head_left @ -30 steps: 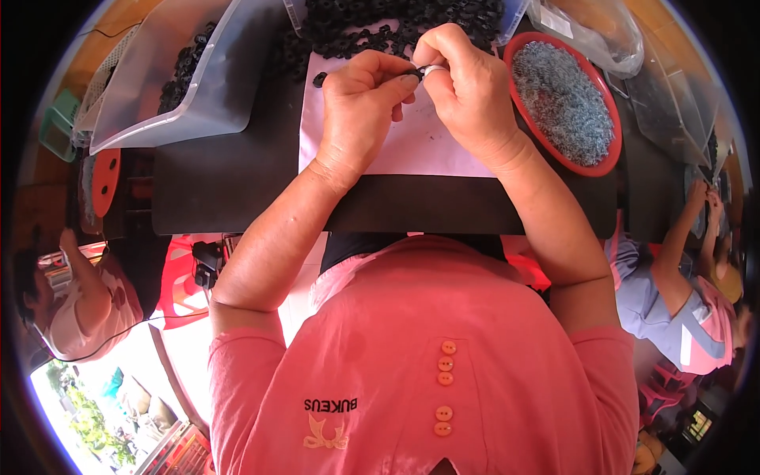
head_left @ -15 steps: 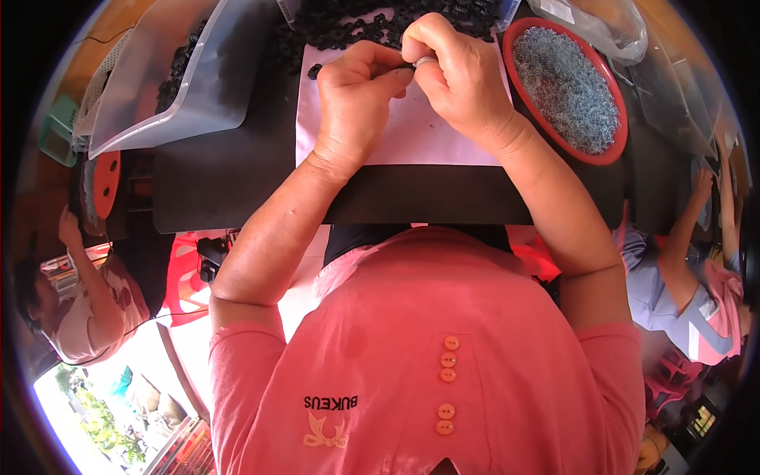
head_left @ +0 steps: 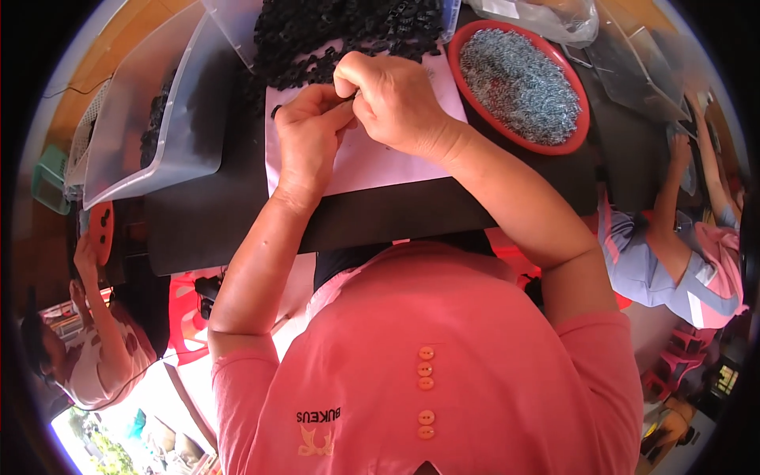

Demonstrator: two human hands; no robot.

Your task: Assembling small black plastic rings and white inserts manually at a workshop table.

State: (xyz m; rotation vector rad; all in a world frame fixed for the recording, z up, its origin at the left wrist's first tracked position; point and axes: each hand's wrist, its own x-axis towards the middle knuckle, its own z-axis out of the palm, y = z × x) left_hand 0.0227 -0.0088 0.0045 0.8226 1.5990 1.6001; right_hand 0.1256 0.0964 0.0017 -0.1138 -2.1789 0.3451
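My left hand [head_left: 307,134] and my right hand [head_left: 402,104] meet above a pale pink sheet [head_left: 380,169] on the dark table. Thumb and fingers of the left are pinched together, with a small black part [head_left: 354,95] just showing at their tips. Against it presses the right hand, its fingers curled closed; what lies inside them is hidden. Just beyond my hands spreads a heap of small black plastic parts [head_left: 340,36]. To the right of the sheet stands a red oval basin [head_left: 583,119] full of small shiny metal pieces [head_left: 518,83].
A clear plastic bin [head_left: 146,178] with black parts stands at the left. A transparent bag [head_left: 546,20] lies beyond the basin. Co-workers sit at both sides, one person [head_left: 99,348] at the left and others [head_left: 665,253] at the right. The table's near edge [head_left: 364,226] runs below my wrists.
The view has shifted, so the table things stand further left and more of the black heap shows. My hands stay pressed together. The left co-worker's hands have moved.
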